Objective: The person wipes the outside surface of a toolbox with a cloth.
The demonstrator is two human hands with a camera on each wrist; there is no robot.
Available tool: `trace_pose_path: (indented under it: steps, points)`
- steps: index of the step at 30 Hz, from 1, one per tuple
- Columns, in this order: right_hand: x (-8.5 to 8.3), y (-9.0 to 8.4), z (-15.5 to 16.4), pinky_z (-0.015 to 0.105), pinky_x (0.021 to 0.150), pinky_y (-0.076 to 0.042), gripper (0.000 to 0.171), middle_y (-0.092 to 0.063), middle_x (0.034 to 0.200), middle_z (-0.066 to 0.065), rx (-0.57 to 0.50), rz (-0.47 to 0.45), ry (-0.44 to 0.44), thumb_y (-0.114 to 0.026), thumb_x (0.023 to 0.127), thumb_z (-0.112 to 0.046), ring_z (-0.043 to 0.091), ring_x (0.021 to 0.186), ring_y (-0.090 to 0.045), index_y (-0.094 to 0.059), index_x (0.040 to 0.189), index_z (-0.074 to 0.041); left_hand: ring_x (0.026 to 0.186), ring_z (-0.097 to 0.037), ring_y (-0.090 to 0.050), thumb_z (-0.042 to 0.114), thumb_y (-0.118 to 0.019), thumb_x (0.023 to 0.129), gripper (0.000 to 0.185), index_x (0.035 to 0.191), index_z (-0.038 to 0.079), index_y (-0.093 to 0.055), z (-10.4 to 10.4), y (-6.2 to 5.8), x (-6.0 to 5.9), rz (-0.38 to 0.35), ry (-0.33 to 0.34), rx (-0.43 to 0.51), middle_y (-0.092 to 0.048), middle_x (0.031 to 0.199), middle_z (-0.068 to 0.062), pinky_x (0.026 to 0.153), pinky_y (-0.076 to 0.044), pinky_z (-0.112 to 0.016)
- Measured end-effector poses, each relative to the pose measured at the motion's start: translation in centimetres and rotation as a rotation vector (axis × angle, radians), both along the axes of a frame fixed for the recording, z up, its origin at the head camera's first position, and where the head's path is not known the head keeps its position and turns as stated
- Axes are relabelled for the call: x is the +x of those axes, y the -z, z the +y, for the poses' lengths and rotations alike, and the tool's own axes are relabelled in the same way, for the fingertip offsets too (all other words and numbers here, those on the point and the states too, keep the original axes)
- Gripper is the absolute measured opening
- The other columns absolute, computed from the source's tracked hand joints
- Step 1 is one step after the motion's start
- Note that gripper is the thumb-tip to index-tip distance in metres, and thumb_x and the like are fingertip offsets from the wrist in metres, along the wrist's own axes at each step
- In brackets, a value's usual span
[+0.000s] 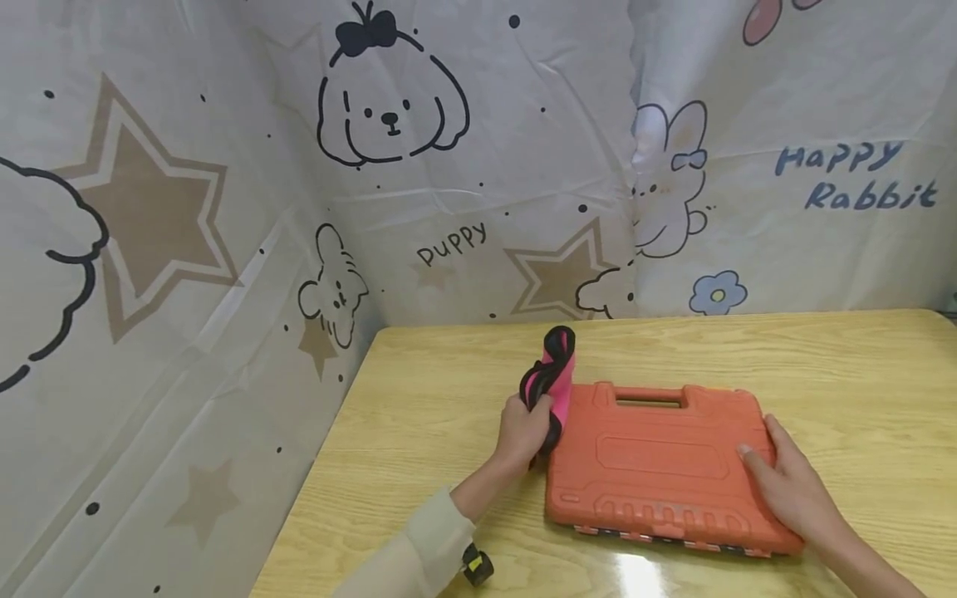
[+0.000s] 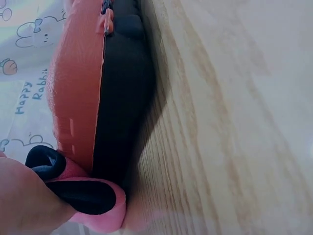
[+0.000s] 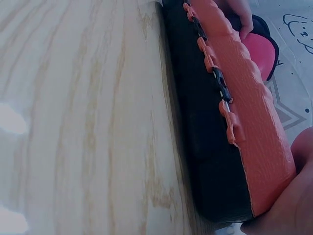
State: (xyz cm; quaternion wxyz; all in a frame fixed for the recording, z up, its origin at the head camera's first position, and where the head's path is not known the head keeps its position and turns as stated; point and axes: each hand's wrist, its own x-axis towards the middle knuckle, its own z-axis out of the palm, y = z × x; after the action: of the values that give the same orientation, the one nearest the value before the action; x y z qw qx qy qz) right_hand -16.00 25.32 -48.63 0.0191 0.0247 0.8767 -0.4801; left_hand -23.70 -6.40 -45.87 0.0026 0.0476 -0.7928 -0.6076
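Observation:
An orange plastic carrying case (image 1: 661, 457) lies flat on the table, its handle toward the back. In the left wrist view its lower half (image 2: 124, 73) is black. My left hand (image 1: 523, 428) grips a folded, soft-looking pink thing with black edging (image 1: 562, 400), upright along the case's left side; its exact kind I cannot tell. My right hand (image 1: 794, 482) holds the case's right side, thumb on the lid and fingers around the edge. In the right wrist view, latches or hinges (image 3: 210, 56) line the near side, and the pink thing (image 3: 261, 51) shows beyond the lid.
The light wood-grain table (image 1: 419, 415) runs to a white cloth backdrop (image 1: 478, 166) with cartoon drawings at the back and left. Close to my left sleeve (image 1: 419, 548) is a small black object with a yellow patch (image 1: 477, 566).

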Motion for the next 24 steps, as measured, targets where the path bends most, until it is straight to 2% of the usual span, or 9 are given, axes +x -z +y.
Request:
trace_pose_path:
  steps: [6, 10, 18, 24]
  points:
    - [0.3, 0.2, 0.0, 0.072, 0.109, -0.007, 0.078, 0.006, 0.152, 0.043, -0.012, -0.011, 0.004, -0.033, 0.109, -0.037, 0.060, 0.139, 0.002, 0.010, 0.150, 0.014, 0.069, -0.012, -0.051, 0.017, -0.058, 0.092, 0.017, 0.090, 0.000, -0.062, -0.3, -0.2, 0.7, -0.047, -0.011, 0.005, -0.054, 0.075, -0.002, 0.059, -0.042, -0.024]
    - [0.2, 0.1, 0.0, 0.071, 0.109, -0.007, 0.078, 0.006, 0.152, 0.043, -0.013, -0.009, 0.004, -0.033, 0.110, -0.036, 0.059, 0.139, 0.002, 0.010, 0.150, 0.014, 0.068, -0.012, -0.052, 0.017, -0.058, 0.091, 0.015, 0.088, 0.002, -0.061, -0.5, -0.4, 1.2, -0.059, -0.010, 0.002, -0.054, 0.075, -0.002, 0.058, -0.043, -0.024]
    - [0.0, -0.2, -0.2, 0.070, 0.111, -0.007, 0.077, 0.007, 0.153, 0.041, -0.018, -0.027, 0.001, -0.034, 0.110, -0.035, 0.057, 0.140, 0.003, 0.011, 0.151, 0.012, 0.072, -0.014, -0.050, 0.014, -0.057, 0.091, 0.012, 0.090, 0.003, -0.059, -1.2, -0.6, 2.3, -0.065, -0.008, 0.005, -0.051, 0.078, -0.003, 0.061, -0.043, -0.025]
    - [0.1, -0.3, -0.2, 0.071, 0.110, -0.007, 0.078, 0.006, 0.154, 0.040, -0.044, -0.036, 0.013, -0.035, 0.109, -0.037, 0.057, 0.141, 0.003, 0.011, 0.152, 0.011, 0.071, -0.013, -0.052, 0.013, -0.057, 0.091, 0.013, 0.092, 0.001, -0.062, -1.6, -0.7, 3.1, -0.054, 0.021, 0.037, -0.054, 0.078, -0.004, 0.061, -0.045, -0.025]
